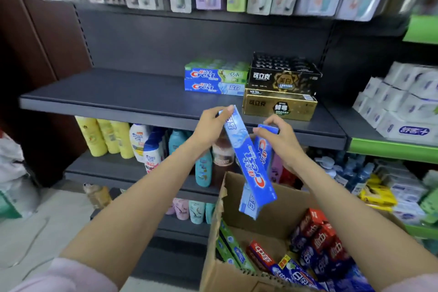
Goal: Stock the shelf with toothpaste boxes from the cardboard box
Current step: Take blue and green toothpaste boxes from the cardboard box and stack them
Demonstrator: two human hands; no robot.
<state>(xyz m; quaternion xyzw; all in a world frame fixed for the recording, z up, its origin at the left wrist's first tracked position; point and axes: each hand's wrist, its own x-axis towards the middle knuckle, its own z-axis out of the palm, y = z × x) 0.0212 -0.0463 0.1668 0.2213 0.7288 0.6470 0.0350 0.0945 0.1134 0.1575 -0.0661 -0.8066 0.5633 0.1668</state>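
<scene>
Head view shows your left hand (211, 125) pinching the top end of a blue Crest box (248, 161), which hangs tilted, its lower end over the open cardboard box (237, 265); your right hand (279, 140) grips the top of a second blue box (259, 173), partly hidden behind the first, so both hands are closed on stock. The dark shelf (106, 99) is bare on its left side; two Crest boxes (214, 80) lie stacked on it, just beside a black carton (284, 76) sitting on a gold carton (279, 104). More toothpaste, red, blue and green, waits in the cardboard box.

You hold each box by one end only; I judge the long free ends could swing and knock each other, or clip the shelf's front edge as you lift; a loose pinch might let one drop back. Setting them carelessly against the stacked Crest boxes could push that pile askew, or nudge the black carton off its gold base.
</scene>
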